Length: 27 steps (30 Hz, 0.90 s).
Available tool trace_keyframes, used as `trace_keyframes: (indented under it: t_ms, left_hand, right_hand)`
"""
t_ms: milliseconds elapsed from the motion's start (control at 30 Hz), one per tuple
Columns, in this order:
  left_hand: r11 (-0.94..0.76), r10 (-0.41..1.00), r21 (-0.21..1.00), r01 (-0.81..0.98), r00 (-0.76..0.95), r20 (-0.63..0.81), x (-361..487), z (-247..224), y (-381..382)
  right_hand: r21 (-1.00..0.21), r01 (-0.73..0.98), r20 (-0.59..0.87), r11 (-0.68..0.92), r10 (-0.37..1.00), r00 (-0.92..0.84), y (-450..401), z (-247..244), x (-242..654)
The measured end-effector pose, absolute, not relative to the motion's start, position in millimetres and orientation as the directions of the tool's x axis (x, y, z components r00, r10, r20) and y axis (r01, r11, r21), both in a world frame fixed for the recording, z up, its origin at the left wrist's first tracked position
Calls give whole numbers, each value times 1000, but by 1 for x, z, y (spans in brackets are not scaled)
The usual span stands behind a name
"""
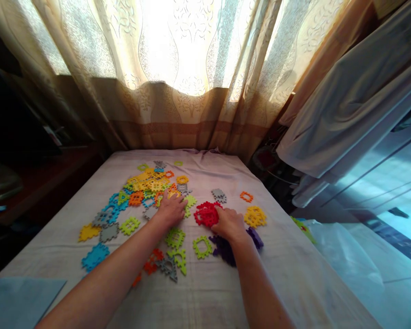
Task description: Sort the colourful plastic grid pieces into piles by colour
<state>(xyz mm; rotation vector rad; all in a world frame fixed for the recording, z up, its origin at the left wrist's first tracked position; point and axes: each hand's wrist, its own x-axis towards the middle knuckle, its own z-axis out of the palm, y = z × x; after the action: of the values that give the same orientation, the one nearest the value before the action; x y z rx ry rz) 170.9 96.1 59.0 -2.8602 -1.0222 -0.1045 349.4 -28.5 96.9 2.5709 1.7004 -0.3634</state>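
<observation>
My left hand (173, 211) reaches over the near edge of a mixed pile, fingers spread above orange and yellow interlocking pieces. A light green piece (190, 201) lies just right of its fingers. My right hand (229, 223) has its thumb and fingers at the right edge of a small stack of red interlocking pieces (206, 214), gripping there. Its fingertips are partly hidden. Beneath my right wrist are dark purple pieces (224, 250), partly covered by the arm. A green square frame (202, 247) sits between my two forearms.
Yellow pieces (147, 179) are heaped at the back left, with blue pieces (113, 208) beside them. Yellow pieces (255, 216) and an orange frame (246, 196) lie at right. A light cloth (294, 283) covers the table. Curtains (178, 109) hang behind; a clear plastic bag (345, 256) is at right.
</observation>
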Motion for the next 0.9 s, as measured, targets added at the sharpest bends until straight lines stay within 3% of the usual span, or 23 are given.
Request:
trace_keyframes:
  t_ms: [333,467,567,700,800,900]
  left_hand:
    - [-722,684,-42,691,721,110,150,52,86]
    - [-701,708,-3,714,696,122,127,49,74]
    - [-644,759,62,762,627,175,102,47,59]
    - [-621,780,138,772,590,211,62,42,28]
    - [-665,745,133,735,637,198,36,34,-1]
    - [-702,710,118,703,677,195,25,26,-24]
  right_hand:
    - [-126,924,-134,-361,929,344,-26,94,344]
    - [-201,953,-73,-226,974,215,-44,102,333]
    - [-210,968,-170,-138,980,103,-59,106,316]
    - [-126,988,-291,-95,955,55,-70,104,293]
    - [-137,988,-249,-75,968,39,-71,95,281]
    - [-232,972,-158,-33,987,-4,-67,81,271]
